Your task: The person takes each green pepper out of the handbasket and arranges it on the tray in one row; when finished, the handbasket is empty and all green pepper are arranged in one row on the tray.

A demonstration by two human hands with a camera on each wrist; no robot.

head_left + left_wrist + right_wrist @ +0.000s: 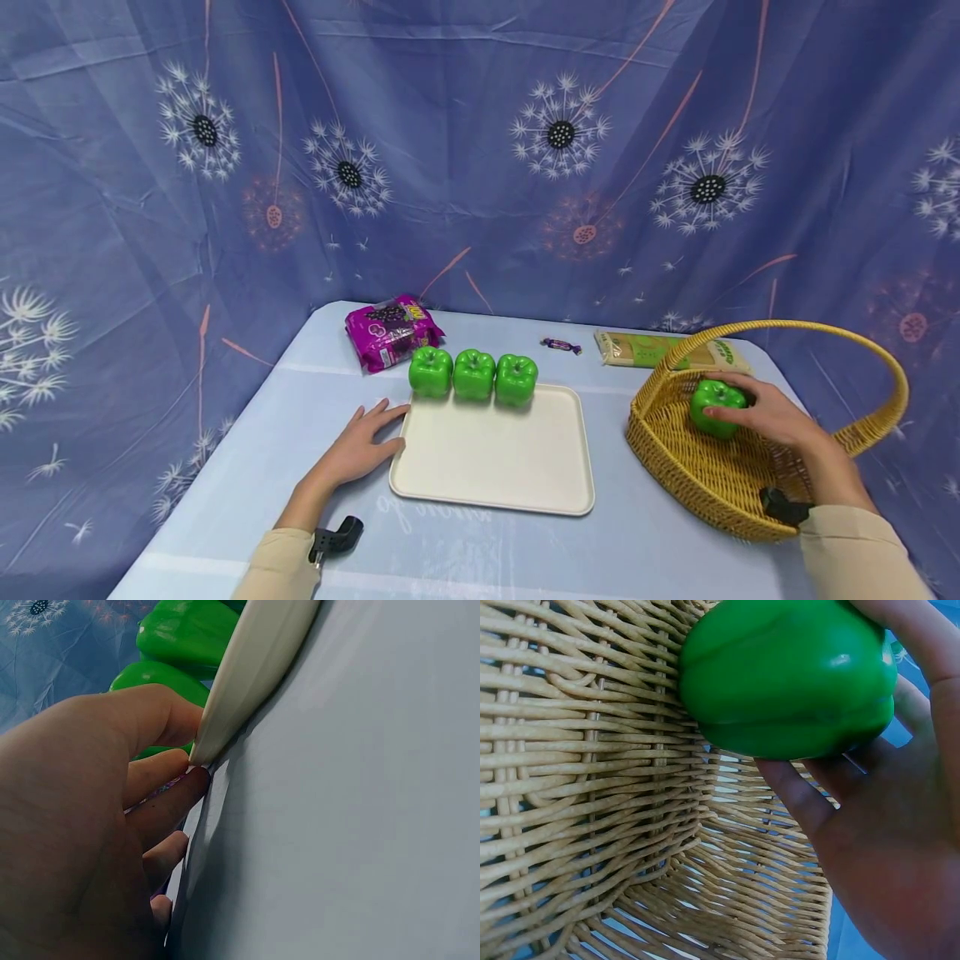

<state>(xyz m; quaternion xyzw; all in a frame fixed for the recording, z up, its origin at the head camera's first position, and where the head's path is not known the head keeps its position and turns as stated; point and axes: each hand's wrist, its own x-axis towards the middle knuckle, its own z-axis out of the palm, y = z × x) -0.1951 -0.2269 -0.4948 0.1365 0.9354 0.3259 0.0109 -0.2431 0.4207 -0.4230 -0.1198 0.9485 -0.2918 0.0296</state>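
Observation:
My right hand (776, 412) is inside the wicker basket (675, 467), thumb and fingers around a green bell pepper (716, 407). In the right wrist view this pepper (787, 682) is close to the woven wall. My left hand (360, 446) rests beside the cream tray (491, 458), its fingertips touching the left rim. The left wrist view has the thumb and fingers (161, 765) against the tray's edge (255, 667). Along the tray's far side stand three more green bell peppers: a left one (431, 372), a middle one (473, 375) and a right one (516, 380).
Behind the left pepper lies a purple snack bag (393, 332). A small wrapped candy (561, 345) is near the table's back edge. A flat packet (645, 350) lies behind the basket, whose tall handle (810, 325) arches over it. A blue patterned cloth (465, 167) hangs behind the table.

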